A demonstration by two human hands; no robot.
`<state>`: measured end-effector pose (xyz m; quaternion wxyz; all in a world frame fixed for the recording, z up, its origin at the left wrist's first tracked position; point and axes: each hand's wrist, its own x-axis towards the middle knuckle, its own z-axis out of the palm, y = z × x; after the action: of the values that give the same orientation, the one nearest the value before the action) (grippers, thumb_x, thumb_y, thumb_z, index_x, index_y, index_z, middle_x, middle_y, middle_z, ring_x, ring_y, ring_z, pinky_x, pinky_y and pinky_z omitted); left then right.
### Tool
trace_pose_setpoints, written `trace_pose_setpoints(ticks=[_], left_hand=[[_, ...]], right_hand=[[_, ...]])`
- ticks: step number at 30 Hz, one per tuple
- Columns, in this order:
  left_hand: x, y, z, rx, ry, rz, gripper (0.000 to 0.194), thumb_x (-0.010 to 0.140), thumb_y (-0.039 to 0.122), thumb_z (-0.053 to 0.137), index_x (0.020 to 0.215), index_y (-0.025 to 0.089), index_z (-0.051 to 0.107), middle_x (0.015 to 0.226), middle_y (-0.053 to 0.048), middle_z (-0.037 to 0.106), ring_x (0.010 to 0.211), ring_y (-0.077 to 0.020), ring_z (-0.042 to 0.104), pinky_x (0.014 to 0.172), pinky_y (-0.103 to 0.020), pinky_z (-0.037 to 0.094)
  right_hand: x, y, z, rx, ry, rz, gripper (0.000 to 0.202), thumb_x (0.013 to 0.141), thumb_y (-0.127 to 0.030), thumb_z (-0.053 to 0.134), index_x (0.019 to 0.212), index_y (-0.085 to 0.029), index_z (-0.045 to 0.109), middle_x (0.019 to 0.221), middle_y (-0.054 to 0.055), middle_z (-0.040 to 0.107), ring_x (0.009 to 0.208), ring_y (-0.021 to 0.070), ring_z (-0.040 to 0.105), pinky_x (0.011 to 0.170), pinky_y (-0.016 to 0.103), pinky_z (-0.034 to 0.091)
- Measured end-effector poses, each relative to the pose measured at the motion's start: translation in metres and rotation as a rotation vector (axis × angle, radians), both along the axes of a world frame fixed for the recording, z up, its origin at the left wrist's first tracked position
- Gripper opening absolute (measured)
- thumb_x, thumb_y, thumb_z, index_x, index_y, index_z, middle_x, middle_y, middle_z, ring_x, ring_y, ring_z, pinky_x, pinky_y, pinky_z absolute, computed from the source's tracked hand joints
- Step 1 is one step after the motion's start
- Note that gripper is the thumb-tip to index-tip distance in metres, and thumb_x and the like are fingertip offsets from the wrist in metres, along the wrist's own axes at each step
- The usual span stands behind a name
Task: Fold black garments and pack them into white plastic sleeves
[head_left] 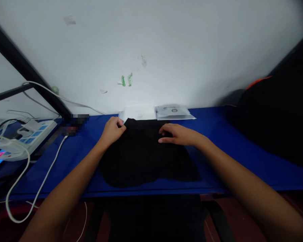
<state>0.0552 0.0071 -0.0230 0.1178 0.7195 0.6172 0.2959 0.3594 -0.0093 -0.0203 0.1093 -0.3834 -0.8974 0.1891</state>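
A piece of black cloth (143,158) lies spread on the blue tabletop (217,134) in front of me; its exact kind cannot be made out. My left hand (112,129) pinches the cloth at its far left corner, thumb against curled fingers. Over the far right part of the cloth rests my right hand (175,133), its thumb and fingers apart, with nothing visible between them. Just beyond the cloth, against the wall, lie a white packet (139,111) and a translucent zip bag (175,111) with a dark printed mark.
At the left stand a white power strip (37,134) and a looping white cable (49,171) that hangs over the table edge. A large black bag-like shape (280,117) fills the right side. The white wall (181,50) bounds the table's back.
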Motion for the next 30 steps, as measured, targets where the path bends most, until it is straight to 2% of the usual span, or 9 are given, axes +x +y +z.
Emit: trace_pose_setpoints(ticks=[2,6,8,11,16,21,26,28,30], left_hand=[[-0.003,0.001,-0.001,-0.014,-0.074,0.017,0.013,0.074,0.028,0.059,0.078,0.021,0.049,0.091,-0.004,0.061,0.081,-0.0191,0.057,0.076,-0.034,0.045],[-0.007,0.004,-0.011,-0.079,-0.002,0.01,0.042,0.072,0.046,0.068,0.1,0.02,0.051,0.101,-0.009,0.06,0.086,-0.0237,0.058,0.075,-0.037,0.045],[-0.008,0.006,-0.016,-0.078,0.054,0.01,0.049,0.071,0.052,0.068,0.103,0.019,0.052,0.104,-0.012,0.058,0.092,-0.028,0.057,0.077,-0.04,0.045],[-0.008,0.007,-0.018,-0.13,0.104,0.037,0.05,0.068,0.059,0.068,0.096,0.019,0.058,0.101,-0.014,0.056,0.093,-0.0331,0.056,0.074,-0.043,0.044],[-0.008,0.008,-0.012,-0.194,0.202,0.019,0.048,0.067,0.065,0.065,0.08,0.019,0.06,0.088,-0.013,0.056,0.09,-0.0358,0.056,0.071,-0.043,0.043],[-0.003,0.007,-0.014,-0.127,0.184,-0.041,0.045,0.069,0.059,0.065,0.087,0.018,0.059,0.095,-0.014,0.059,0.095,-0.0352,0.056,0.076,-0.043,0.043],[0.003,-0.001,-0.007,-0.116,0.098,-0.03,0.028,0.075,0.043,0.064,0.087,0.022,0.05,0.081,-0.005,0.059,0.078,-0.0253,0.058,0.066,-0.036,0.042],[0.001,-0.004,0.001,-0.03,0.065,0.017,0.028,0.075,0.038,0.065,0.09,0.022,0.047,0.082,-0.004,0.059,0.077,-0.0236,0.057,0.067,-0.035,0.042],[-0.002,-0.006,0.008,0.099,0.041,0.061,0.033,0.075,0.035,0.068,0.095,0.022,0.046,0.091,-0.005,0.06,0.085,-0.0243,0.057,0.074,-0.036,0.044]], right_hand=[[0.0,-0.001,0.0,-0.019,0.019,0.002,0.04,0.087,-0.055,0.057,0.107,-0.021,0.061,0.106,0.01,0.065,0.096,0.025,0.06,0.082,0.038,0.047],[-0.001,-0.002,0.001,-0.026,0.026,0.012,0.041,0.087,-0.056,0.058,0.108,-0.021,0.061,0.107,0.01,0.065,0.097,0.0258,0.059,0.084,0.039,0.047],[-0.002,-0.002,0.001,-0.024,0.021,0.01,0.04,0.087,-0.056,0.058,0.107,-0.021,0.061,0.106,0.01,0.065,0.097,0.0258,0.059,0.084,0.04,0.047],[-0.002,-0.002,0.0,-0.024,0.013,0.007,0.039,0.086,-0.056,0.058,0.106,-0.022,0.062,0.105,0.01,0.065,0.096,0.0257,0.059,0.083,0.04,0.047],[-0.003,-0.001,0.0,-0.026,0.006,0.002,0.041,0.086,-0.057,0.057,0.106,-0.021,0.062,0.105,0.01,0.064,0.095,0.0252,0.059,0.083,0.039,0.047],[-0.003,-0.001,0.001,-0.024,0.016,0.014,0.041,0.086,-0.056,0.057,0.107,-0.021,0.062,0.106,0.01,0.064,0.096,0.0256,0.059,0.084,0.04,0.047],[-0.001,-0.002,0.002,-0.017,0.066,-0.013,0.043,0.085,-0.057,0.059,0.11,-0.022,0.06,0.11,0.01,0.063,0.101,0.0268,0.059,0.088,0.041,0.047],[0.0,-0.003,0.003,-0.014,0.1,-0.029,0.045,0.084,-0.058,0.06,0.112,-0.022,0.059,0.112,0.011,0.062,0.103,0.0268,0.058,0.089,0.041,0.048],[0.0,-0.003,0.003,-0.019,0.124,-0.034,0.048,0.084,-0.058,0.061,0.114,-0.022,0.058,0.113,0.011,0.062,0.103,0.0266,0.059,0.089,0.041,0.048]])
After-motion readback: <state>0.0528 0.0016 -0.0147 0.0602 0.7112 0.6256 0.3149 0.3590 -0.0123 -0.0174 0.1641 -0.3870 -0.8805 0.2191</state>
